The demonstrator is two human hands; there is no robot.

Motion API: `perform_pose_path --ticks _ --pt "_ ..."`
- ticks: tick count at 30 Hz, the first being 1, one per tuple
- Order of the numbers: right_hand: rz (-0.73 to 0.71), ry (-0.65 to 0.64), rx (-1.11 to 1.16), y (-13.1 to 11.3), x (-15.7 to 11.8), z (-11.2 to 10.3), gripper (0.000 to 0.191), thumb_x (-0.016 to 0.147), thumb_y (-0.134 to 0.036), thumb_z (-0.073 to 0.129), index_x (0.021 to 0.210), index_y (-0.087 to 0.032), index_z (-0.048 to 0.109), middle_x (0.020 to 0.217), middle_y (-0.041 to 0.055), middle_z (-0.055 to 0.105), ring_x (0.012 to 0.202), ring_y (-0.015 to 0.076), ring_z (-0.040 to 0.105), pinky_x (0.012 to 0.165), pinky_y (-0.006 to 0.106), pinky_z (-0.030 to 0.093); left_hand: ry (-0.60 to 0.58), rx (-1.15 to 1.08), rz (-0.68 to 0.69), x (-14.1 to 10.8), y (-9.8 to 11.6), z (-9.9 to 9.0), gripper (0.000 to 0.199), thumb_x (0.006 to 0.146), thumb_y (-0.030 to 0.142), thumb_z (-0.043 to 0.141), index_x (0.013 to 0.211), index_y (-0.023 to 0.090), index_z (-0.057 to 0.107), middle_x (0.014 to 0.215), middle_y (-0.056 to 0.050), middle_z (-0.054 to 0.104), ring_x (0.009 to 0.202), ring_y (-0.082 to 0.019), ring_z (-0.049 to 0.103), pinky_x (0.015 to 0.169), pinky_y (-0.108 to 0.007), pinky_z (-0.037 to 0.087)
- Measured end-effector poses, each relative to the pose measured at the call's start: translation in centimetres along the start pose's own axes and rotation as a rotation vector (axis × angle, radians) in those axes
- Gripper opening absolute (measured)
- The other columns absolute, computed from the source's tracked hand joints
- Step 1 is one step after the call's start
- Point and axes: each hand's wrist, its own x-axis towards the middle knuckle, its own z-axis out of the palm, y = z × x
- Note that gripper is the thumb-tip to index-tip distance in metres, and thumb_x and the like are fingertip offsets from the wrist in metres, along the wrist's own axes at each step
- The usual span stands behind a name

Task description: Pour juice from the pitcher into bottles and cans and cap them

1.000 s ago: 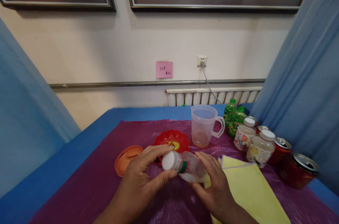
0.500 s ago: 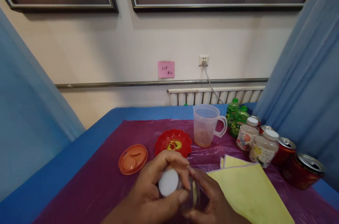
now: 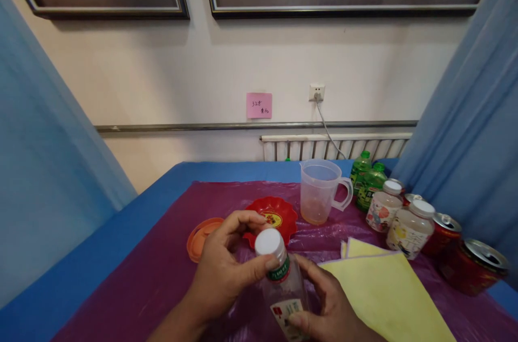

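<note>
A clear bottle (image 3: 288,291) with a white cap (image 3: 269,242), a green neck band and a printed label stands tilted between my hands, its cap on. My right hand (image 3: 329,307) is closed around the body, thumb across the label. Beside the neck is my left hand (image 3: 220,266), its thumb against the bottle just below the cap. The left fingers are apart and curve behind the cap, with a gap between them and it. Behind the hands lie a red scalloped plate (image 3: 287,218) and an orange divided dish (image 3: 197,242), both partly covered.
A clear pitcher (image 3: 319,191) with a little amber liquid stands behind. Yellow cloths (image 3: 376,288) lie at right. Green bottles (image 3: 370,188), white-capped jars (image 3: 410,228) and red cans (image 3: 465,272) line the right edge. Purple sheeting (image 3: 154,266) covers the blue table.
The bottle has tilted so its neck and label now show. My left hand has loosened from around the cap, its fingers spreading. The view has shifted slightly left.
</note>
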Motion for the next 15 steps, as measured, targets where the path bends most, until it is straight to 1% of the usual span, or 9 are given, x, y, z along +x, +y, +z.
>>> perform_pose_path --ticks 2,4,6,8,9,11,12,14,15 --pt "0.026 -0.015 -0.009 0.4 -0.1 0.1 0.080 0.077 -0.058 0.080 0.147 -0.031 0.052 0.138 0.0096 0.064 0.125 0.0330 0.061 0.107 0.048 0.048 -0.016 -0.003 0.009 0.0 0.0 -0.3 0.043 0.060 0.033 0.095 0.093 0.023 0.069 0.090 -0.001 0.071 0.083 -0.017 0.066 0.074 -0.025 0.053" --pt "0.039 -0.010 -0.018 0.8 -0.4 0.1 0.080 0.077 -0.057 0.080 0.147 -0.031 0.051 0.140 0.0097 0.063 0.127 0.0329 0.060 0.109 0.048 0.046 -0.066 -0.036 -0.007 -0.1 -0.3 -0.7 0.047 0.062 0.036 0.093 0.100 0.024 0.069 0.097 -0.003 0.073 0.088 -0.019 0.068 0.078 -0.029 0.054" --pt "0.044 -0.001 -0.012 0.9 -0.5 0.0 0.080 0.079 -0.057 0.079 0.148 -0.031 0.049 0.143 0.0099 0.060 0.130 0.0329 0.058 0.111 0.049 0.045 -0.163 -0.073 -0.051 -0.4 -0.8 -1.0 0.065 0.064 0.039 0.092 0.121 0.026 0.064 0.112 -0.007 0.073 0.103 -0.025 0.068 0.090 -0.037 0.055" --pt "0.033 0.025 0.001 0.8 -0.4 0.0 0.081 0.080 -0.058 0.077 0.149 -0.030 0.046 0.146 0.0110 0.058 0.131 0.0330 0.057 0.111 0.049 0.045 -0.287 -0.062 -0.095 -1.0 -1.7 -1.3 0.085 0.064 0.041 0.092 0.139 0.028 0.054 0.131 -0.010 0.067 0.122 -0.031 0.062 0.105 -0.046 0.049" --pt "0.022 0.043 0.008 0.7 -0.3 0.0 0.081 0.081 -0.059 0.076 0.150 -0.029 0.045 0.146 0.0121 0.057 0.132 0.0331 0.056 0.110 0.049 0.045 -0.346 -0.031 -0.115 -1.4 -2.2 -1.3 0.090 0.064 0.040 0.092 0.144 0.028 0.051 0.138 -0.011 0.063 0.129 -0.033 0.058 0.111 -0.049 0.045" --pt "0.010 0.060 0.014 0.3 0.0 0.3 0.081 0.082 -0.060 0.075 0.149 -0.027 0.044 0.144 0.0144 0.059 0.129 0.0331 0.058 0.108 0.048 0.048 -0.423 0.031 -0.143 -2.3 -3.1 -1.3 0.084 0.068 0.039 0.089 0.143 0.027 0.053 0.144 -0.012 0.059 0.134 -0.035 0.054 0.115 -0.053 0.040" --pt "0.017 0.051 0.014 0.2 0.2 0.5 0.080 0.082 -0.061 0.074 0.148 -0.027 0.044 0.142 0.0151 0.059 0.128 0.0330 0.059 0.106 0.048 0.049 -0.442 0.045 -0.158 -2.6 -3.5 -1.2 0.078 0.070 0.038 0.087 0.141 0.026 0.055 0.143 -0.013 0.060 0.133 -0.034 0.055 0.115 -0.054 0.040" --pt "0.024 0.031 -0.017 0.0 0.6 0.9 0.083 0.082 -0.066 0.071 0.148 -0.026 0.042 0.143 0.0160 0.058 0.129 0.0333 0.058 0.107 0.049 0.049 -0.436 0.041 -0.174 -2.9 -4.2 -1.4 0.070 0.071 0.037 0.086 0.135 0.024 0.059 0.138 -0.013 0.063 0.126 -0.033 0.061 0.110 -0.054 0.045" --pt "0.019 0.029 -0.055 -0.1 0.6 1.0 0.086 0.082 -0.069 0.069 0.150 -0.026 0.039 0.146 0.0164 0.055 0.132 0.0336 0.056 0.109 0.051 0.047 -0.406 0.040 -0.174 -2.7 -4.5 -1.7 0.067 0.071 0.036 0.085 0.132 0.023 0.060 0.135 -0.013 0.066 0.121 -0.032 0.064 0.107 -0.053 0.048"
